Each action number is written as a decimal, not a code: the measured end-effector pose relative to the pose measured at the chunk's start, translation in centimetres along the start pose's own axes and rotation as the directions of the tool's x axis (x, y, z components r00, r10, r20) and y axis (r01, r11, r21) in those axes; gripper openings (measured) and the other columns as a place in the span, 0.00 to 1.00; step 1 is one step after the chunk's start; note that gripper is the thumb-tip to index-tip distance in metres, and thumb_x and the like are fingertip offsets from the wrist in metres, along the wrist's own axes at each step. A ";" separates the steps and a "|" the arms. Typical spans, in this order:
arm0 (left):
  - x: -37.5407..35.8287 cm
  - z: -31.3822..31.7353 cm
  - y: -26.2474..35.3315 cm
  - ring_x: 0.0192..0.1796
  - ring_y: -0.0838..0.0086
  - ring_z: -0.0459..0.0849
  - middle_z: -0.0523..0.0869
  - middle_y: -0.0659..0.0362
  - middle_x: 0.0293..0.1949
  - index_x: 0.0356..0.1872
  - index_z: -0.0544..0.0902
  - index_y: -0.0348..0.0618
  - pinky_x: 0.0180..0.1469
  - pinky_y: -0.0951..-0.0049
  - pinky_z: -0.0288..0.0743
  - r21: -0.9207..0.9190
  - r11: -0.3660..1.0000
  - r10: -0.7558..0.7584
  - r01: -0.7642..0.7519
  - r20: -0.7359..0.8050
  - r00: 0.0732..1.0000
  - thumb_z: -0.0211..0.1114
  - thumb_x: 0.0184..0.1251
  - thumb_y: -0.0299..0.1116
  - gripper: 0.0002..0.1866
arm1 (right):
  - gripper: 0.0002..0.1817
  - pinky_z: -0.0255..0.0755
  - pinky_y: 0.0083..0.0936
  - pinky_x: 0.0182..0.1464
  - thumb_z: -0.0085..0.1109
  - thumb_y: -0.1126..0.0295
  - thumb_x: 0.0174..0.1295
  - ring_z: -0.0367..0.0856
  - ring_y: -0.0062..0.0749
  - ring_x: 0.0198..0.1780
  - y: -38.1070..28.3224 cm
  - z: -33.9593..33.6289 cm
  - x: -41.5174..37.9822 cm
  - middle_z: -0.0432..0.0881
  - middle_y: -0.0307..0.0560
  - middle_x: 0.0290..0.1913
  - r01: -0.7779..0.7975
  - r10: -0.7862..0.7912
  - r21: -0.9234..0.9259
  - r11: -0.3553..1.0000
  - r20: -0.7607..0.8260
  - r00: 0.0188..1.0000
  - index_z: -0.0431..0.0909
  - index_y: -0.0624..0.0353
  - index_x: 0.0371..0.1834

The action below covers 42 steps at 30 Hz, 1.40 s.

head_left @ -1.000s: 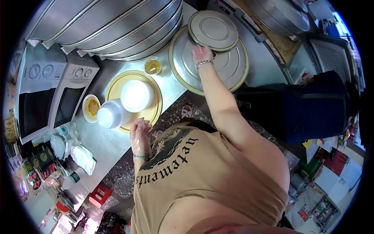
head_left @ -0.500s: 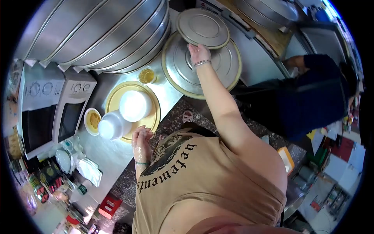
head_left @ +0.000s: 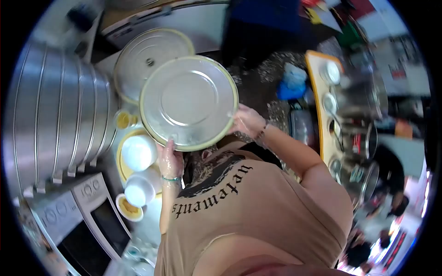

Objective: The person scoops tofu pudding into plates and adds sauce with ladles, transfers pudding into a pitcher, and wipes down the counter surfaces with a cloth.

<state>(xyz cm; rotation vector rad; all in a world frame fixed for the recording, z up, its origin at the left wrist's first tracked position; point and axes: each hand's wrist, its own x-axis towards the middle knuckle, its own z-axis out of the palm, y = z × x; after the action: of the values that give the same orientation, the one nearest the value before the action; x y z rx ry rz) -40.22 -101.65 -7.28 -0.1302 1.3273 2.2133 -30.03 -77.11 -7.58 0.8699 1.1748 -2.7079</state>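
Note:
A round metal lid (head_left: 189,102) with a pale yellow rim is held up in front of my body, slightly tilted. My left hand (head_left: 170,158) grips its lower-left rim, thumb on top. My right hand (head_left: 249,121) is on the lid's right edge, its fingers partly hidden. Both hands look wet or covered in clear film. Behind, partly covered, lies another round lid (head_left: 133,57) with a small central knob. To the left, white tubs (head_left: 139,152) sit on a yellow round board (head_left: 124,171), near a cup of yellow liquid (head_left: 123,120).
Tall stacked metal steamers (head_left: 60,115) stand at the left, with two white appliances (head_left: 103,216) below. A bowl of yellow food (head_left: 130,208) is near the tubs. At the right are a yellow-edged counter (head_left: 317,99) and clear containers. A person in dark blue (head_left: 264,18) stands at the top.
The view has turned to the right. A round lid that my right hand touched on the far side is now in front of me, and my left hand has joined on its rim.

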 end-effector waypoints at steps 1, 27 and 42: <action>-0.9 0.9 -0.8 0.60 0.65 0.73 0.71 0.54 0.62 0.69 0.57 0.42 0.64 0.60 0.68 0.015 0.999 -0.053 0.053 0.049 0.997 0.54 0.69 0.26 0.28 | 0.25 0.79 0.39 0.50 0.52 0.72 0.63 0.81 0.39 0.51 1.0 -1.0 -2.9 0.77 0.52 0.54 -0.021 0.021 -0.002 1.000 -0.071 0.997 0.64 0.61 0.65; -36.0 41.0 -39.5 0.63 0.60 0.72 0.66 0.48 0.66 0.70 0.56 0.42 0.57 0.59 0.74 0.850 0.522 -0.843 -0.068 0.526 0.116 0.53 0.73 0.37 0.29 | 0.23 0.75 0.34 0.55 0.47 0.54 0.71 0.81 0.32 0.48 11.2 -40.6 -59.6 0.80 0.47 0.53 0.948 -0.348 0.290 -0.131 -0.909 0.230 0.73 0.59 0.58; -32.1 65.1 -55.6 0.51 0.66 0.78 0.72 0.52 0.60 0.66 0.62 0.40 0.49 0.66 0.77 0.854 0.521 -0.853 -0.007 0.521 -0.015 0.57 0.71 0.38 0.27 | 0.15 0.73 0.43 0.52 0.50 0.65 0.62 0.81 0.50 0.49 -8.2 -71.4 -61.5 0.83 0.56 0.44 -0.552 -0.700 -0.527 0.647 -0.697 -0.154 0.79 0.54 0.49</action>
<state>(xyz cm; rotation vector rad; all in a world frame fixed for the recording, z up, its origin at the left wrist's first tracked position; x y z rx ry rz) 27.22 -39.96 -6.71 0.8803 0.8610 0.5777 53.02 -31.92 -9.34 2.8136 2.2079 -0.2647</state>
